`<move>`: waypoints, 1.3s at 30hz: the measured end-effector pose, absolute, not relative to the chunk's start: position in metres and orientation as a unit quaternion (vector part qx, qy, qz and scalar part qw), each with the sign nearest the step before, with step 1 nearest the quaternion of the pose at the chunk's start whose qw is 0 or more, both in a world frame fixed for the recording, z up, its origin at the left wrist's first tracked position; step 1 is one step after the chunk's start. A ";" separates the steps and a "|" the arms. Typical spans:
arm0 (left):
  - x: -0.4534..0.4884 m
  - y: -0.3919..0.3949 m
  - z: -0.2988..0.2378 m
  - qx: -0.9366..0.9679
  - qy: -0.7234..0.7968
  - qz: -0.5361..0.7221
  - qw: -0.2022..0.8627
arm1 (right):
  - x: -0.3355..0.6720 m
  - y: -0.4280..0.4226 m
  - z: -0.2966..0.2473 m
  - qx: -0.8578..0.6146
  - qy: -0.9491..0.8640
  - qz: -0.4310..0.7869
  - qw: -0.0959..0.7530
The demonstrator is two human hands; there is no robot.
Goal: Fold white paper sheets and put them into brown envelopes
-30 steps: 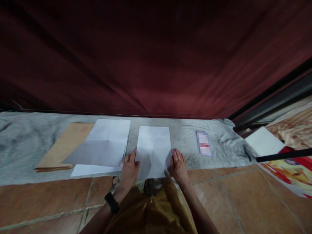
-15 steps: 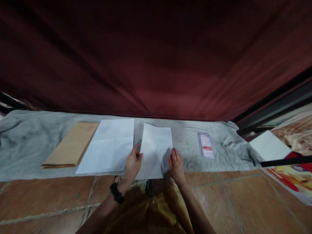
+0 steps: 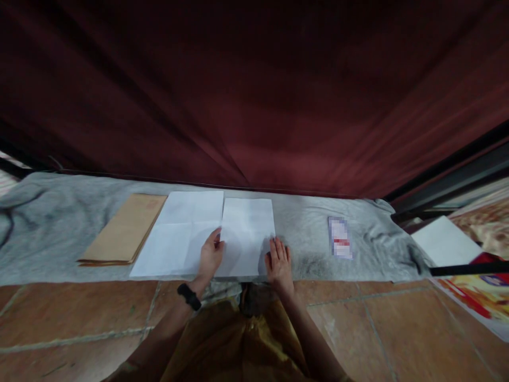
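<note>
A white sheet of paper point(image 3: 247, 228) lies in front of me on the grey cloth. At its left edge my left hand point(image 3: 210, 255) is closed, with thumb and forefinger pinching the paper's side. My right hand point(image 3: 280, 265) rests along the opposite edge, fingers stretched out flat and the thumb over the paper. Left of this sheet are larger white sheets point(image 3: 175, 239) with crease lines, partly under my left hand. Brown paper envelopes or folded bags point(image 3: 125, 228) lie stacked beyond them; I cannot tell which.
The grey cloth point(image 3: 306, 228) covers a narrow surface. A blurred-out packet with a red band point(image 3: 340, 239) lies to the right. Behind hangs a dark red curtain point(image 3: 254, 132). At far right are a dark metal bar point(image 3: 465, 269), a white sheet point(image 3: 447, 241) and a colourful printed box point(image 3: 485, 297).
The smaller sheet has shifted left, up against the larger sheets, and now lies flatter. Both hands have moved slightly left with it; my left fingers have closed at its edge.
</note>
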State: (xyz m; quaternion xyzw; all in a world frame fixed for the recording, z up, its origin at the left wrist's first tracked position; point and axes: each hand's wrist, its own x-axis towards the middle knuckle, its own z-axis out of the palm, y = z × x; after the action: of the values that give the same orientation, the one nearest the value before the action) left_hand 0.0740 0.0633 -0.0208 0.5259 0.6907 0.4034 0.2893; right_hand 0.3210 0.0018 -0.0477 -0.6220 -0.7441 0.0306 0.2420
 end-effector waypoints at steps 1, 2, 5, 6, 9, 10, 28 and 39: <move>0.075 0.063 -0.022 0.524 0.684 0.406 0.303 | 0.320 0.000 -0.047 -0.616 -0.750 0.033 0.237; 0.077 0.062 -0.022 0.522 0.677 0.409 0.319 | 0.319 -0.002 -0.046 -0.612 -0.755 0.035 0.233; 0.083 0.063 -0.023 0.519 0.653 0.417 0.360 | 0.317 -0.009 -0.042 -0.612 -0.759 0.039 0.218; 0.085 0.063 -0.024 0.521 0.646 0.418 0.370 | 0.316 -0.011 -0.041 -0.614 -0.760 0.040 0.212; 0.089 0.066 -0.027 0.523 0.641 0.417 0.376 | 0.315 -0.015 -0.035 -0.612 -0.766 0.042 0.195; 0.090 0.066 -0.029 0.522 0.646 0.417 0.369 | 0.315 -0.015 -0.034 -0.610 -0.767 0.043 0.192; 0.123 0.020 -0.025 0.783 0.536 0.298 0.103 | 0.292 -0.014 -0.026 -0.589 -0.793 0.070 0.136; 0.108 -0.008 -0.034 0.855 0.498 0.138 0.035 | 0.329 -0.025 -0.037 -0.585 -0.797 0.033 0.148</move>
State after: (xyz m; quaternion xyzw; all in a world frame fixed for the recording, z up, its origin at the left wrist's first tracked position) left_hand 0.1075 -0.0085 -0.0339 0.8554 0.4979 0.1385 0.0351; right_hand 0.3292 -0.0248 -0.0375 -0.5848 -0.7968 0.0332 0.1482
